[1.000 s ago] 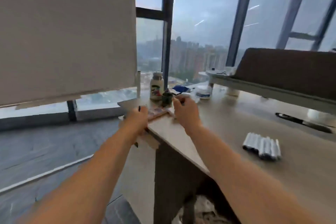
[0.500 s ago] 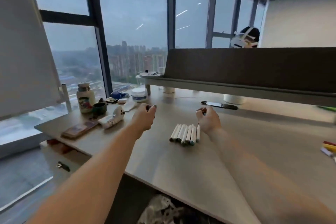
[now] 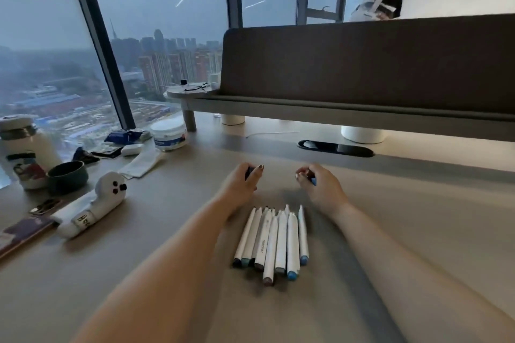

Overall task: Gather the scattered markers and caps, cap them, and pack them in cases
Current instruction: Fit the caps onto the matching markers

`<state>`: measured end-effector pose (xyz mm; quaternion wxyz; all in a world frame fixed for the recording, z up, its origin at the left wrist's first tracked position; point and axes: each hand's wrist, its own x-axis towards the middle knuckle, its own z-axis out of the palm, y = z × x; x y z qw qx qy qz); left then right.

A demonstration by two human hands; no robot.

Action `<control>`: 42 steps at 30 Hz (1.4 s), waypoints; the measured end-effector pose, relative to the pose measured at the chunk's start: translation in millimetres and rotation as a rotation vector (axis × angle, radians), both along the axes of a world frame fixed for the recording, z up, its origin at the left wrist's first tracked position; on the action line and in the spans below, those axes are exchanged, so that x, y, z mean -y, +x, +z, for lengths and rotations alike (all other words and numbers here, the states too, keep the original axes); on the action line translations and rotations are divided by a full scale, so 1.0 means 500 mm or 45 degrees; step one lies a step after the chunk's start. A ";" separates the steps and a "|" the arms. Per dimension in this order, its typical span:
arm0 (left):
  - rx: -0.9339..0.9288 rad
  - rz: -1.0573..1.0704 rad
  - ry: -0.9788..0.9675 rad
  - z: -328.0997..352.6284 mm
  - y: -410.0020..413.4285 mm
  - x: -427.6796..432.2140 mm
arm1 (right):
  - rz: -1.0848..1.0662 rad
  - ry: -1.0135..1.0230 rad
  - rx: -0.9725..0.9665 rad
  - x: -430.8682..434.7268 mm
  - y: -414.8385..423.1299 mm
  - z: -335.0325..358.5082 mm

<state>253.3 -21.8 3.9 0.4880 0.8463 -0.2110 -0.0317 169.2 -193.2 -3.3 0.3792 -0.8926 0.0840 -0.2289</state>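
A bundle of white markers (image 3: 274,239) is being seen in the lower middle of the frame, lying side by side on the grey desk (image 3: 390,231), with the coloured ends pointing to the bottom edge. Just above the bundle, both hands are being held close to the desk surface. The left hand (image 3: 239,185) is being kept at the upper left of the bundle, and a small dark piece (image 3: 249,171) is being gripped by its curled fingers. The right hand (image 3: 323,189) is being kept at the upper right of the bundle, and a small blue piece (image 3: 313,181) is being pinched in its bent fingers. Whether these pieces are caps cannot be told. The markers are not being touched by either hand's fingers. At the left of the frame a white soft case (image 3: 97,203), a dark cup (image 3: 67,176) and a white bottle (image 3: 25,153) are being seen on the desk, and a white tub (image 3: 169,135) above them
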 end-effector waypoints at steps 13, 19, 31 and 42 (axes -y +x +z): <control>0.247 -0.166 0.369 -0.047 0.035 0.020 | 0.067 -0.303 -0.180 0.001 0.012 -0.012; -0.016 -0.143 0.191 -0.032 0.023 0.019 | 0.108 0.424 -0.155 -0.008 -0.006 0.007; -0.266 -0.218 -0.176 0.007 -0.046 0.013 | 0.133 0.551 -0.088 0.030 -0.038 -0.007; -0.215 -0.110 -0.315 0.002 -0.044 -0.003 | 0.101 0.546 -0.029 0.029 -0.053 -0.006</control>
